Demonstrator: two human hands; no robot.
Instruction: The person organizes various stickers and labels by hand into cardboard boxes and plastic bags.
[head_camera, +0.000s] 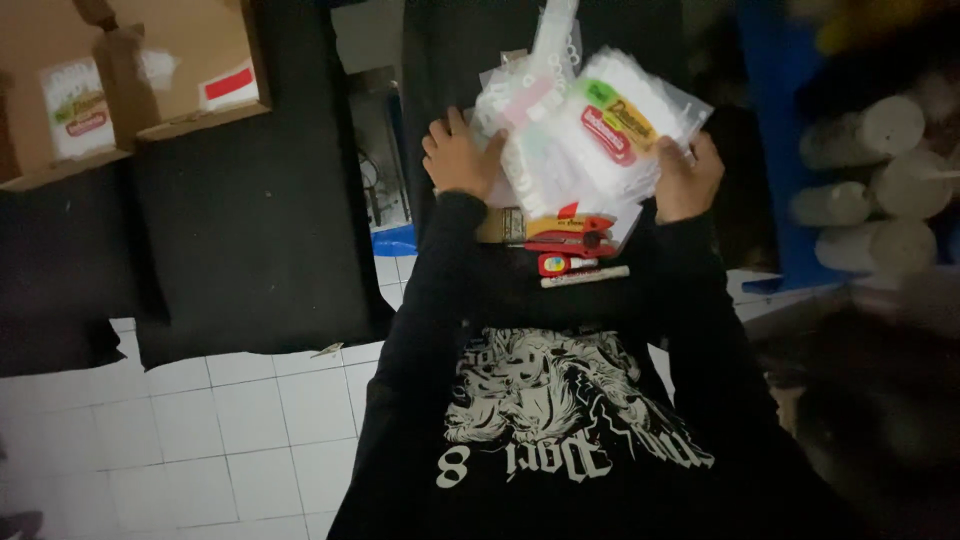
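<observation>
I hold a stack of clear plastic packets (590, 135) with bright labels between both hands. My left hand (462, 155) has its fingers curled on the near side of the stack; my right hand (688, 178) grips the opposite edge. Just below my fingers lie a red cutter (572, 238) and a white marker (585, 276). A cardboard box (130, 80) sits well apart, left.
</observation>
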